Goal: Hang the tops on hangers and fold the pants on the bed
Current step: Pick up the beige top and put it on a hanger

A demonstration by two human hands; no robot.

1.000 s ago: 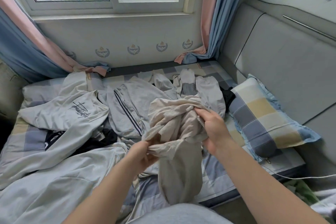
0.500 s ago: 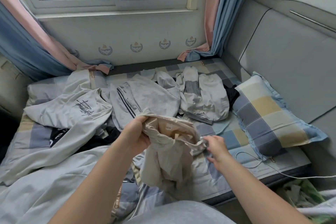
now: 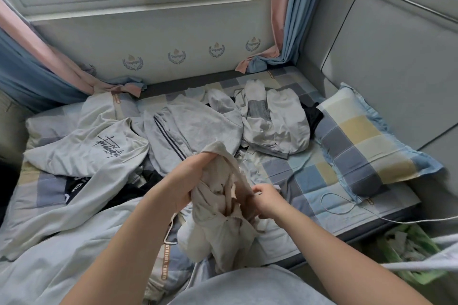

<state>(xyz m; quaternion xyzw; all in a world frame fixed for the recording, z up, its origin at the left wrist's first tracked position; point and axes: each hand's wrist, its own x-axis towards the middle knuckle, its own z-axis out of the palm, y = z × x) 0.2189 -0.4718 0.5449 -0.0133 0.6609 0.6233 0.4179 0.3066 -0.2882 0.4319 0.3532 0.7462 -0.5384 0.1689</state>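
Observation:
A crumpled beige garment [image 3: 218, 225] hangs bunched in front of me over the near edge of the bed [image 3: 309, 181]. My left hand [image 3: 188, 181] grips its upper folds, and part of that hand is buried in the cloth. My right hand [image 3: 266, 202] pinches the fabric on its right side. Farther back lie a white top with black script [image 3: 99, 148], a grey garment with dark stripes [image 3: 193, 129] and a pale grey and white top [image 3: 275, 124]. Dark clothing [image 3: 119, 188] shows under the white top.
A checked pillow [image 3: 366, 141] lies at the right by the padded headboard [image 3: 386, 57]. A white cable [image 3: 347, 208] runs off the bed's right edge. A pale duvet [image 3: 62, 255] fills the near left. Curtains [image 3: 285, 7] frame the window wall behind.
The beige garment has been gathered more tightly between my hands. My right hand moved left and took hold of the cloth. My left hand shifted right and deeper into the folds.

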